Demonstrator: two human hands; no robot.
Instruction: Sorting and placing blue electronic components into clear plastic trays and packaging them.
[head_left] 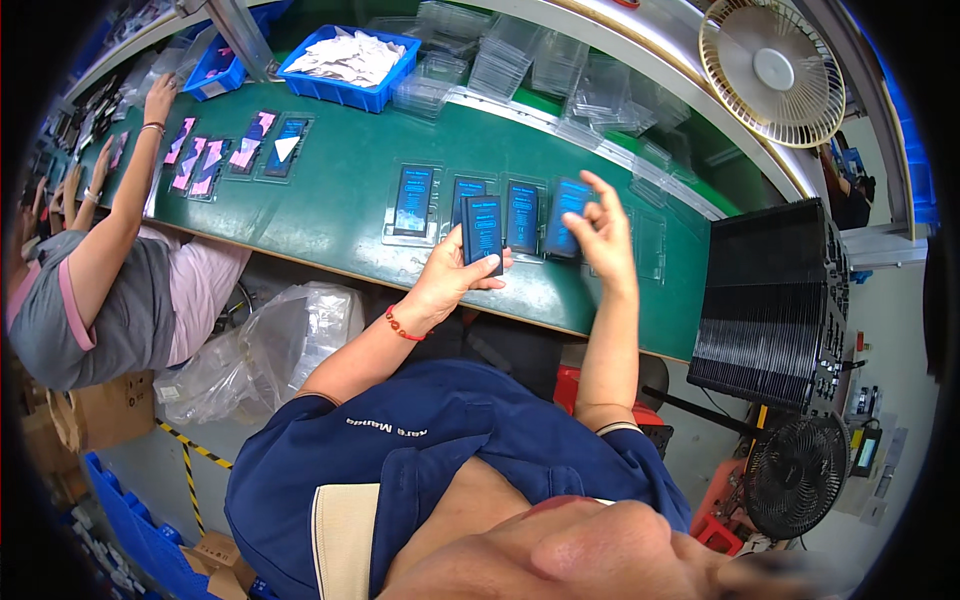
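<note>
My left hand [462, 268] is closed around a flat black phone battery [483, 225] with blue print, its thumb across the lower end. My right hand [606, 232] grips another phone battery [566, 205] by its right side, between thumb and fingers, at a clear plastic tray; slight blur hides whether it touches the tray. Just left of it, a battery [521, 215] lies in a clear tray. One more battery [466, 188] is partly hidden behind the one in my left hand. Farther left, another battery [413, 200] rests in its own clear tray [391, 232].
On the green table [330, 190], batteries with pink pieces [250, 140] lie left. A blue bin [375, 95] of white pieces and stacked clear trays [500, 60] stand behind. A tall black rack stack [765, 310] stands right. A co-worker's arm [135, 180] reaches over the table's left end.
</note>
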